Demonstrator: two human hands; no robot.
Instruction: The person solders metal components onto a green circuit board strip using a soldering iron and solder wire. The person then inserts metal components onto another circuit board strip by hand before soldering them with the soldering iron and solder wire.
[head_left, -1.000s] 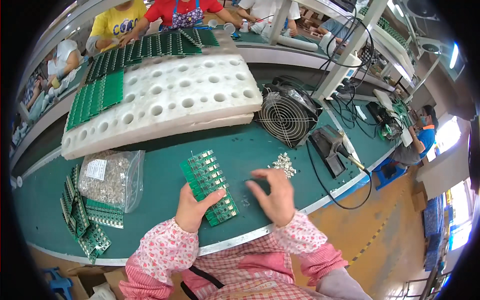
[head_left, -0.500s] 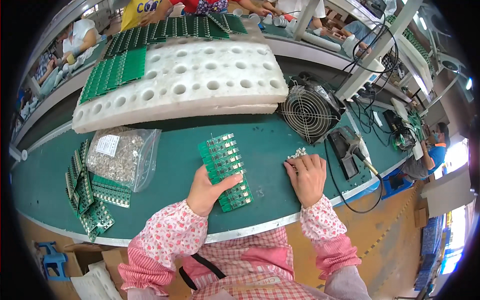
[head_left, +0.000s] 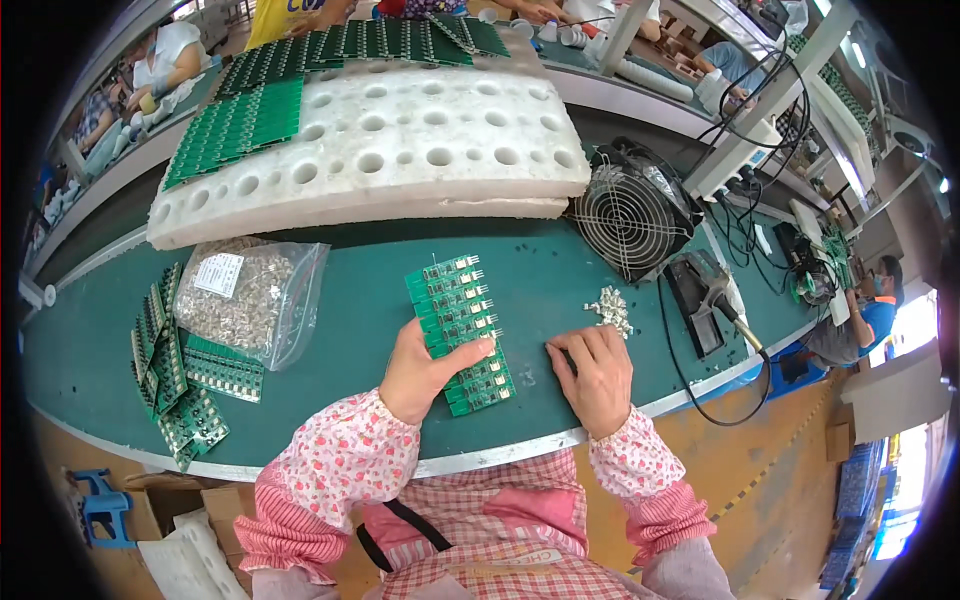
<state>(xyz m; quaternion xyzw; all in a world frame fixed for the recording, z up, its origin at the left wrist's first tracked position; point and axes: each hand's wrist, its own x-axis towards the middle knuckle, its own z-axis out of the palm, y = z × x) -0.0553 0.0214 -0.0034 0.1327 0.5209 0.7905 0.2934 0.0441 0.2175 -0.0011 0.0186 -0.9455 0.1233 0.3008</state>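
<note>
A green circuit board panel with a row of small white connectors is gripped in my left hand, the thumb lying across its right side. My right hand is just right of the board, over the table, with thumb and fingertips drawn together. What they hold, if anything, is too small to make out. A small heap of white connectors lies just beyond my right hand. To the left, a clear plastic bag full of similar connectors rests beside a loose stack of circuit boards.
A thick white foam block with round holes spans the back, with green circuit boards laid on it. A black fan and a soldering iron with its cable stand on the right. Other people sit at benches behind.
My right hand has moved left and toward me, off the connector heap, which now shows. My left hand still holds the board, and the view has shifted slightly.
</note>
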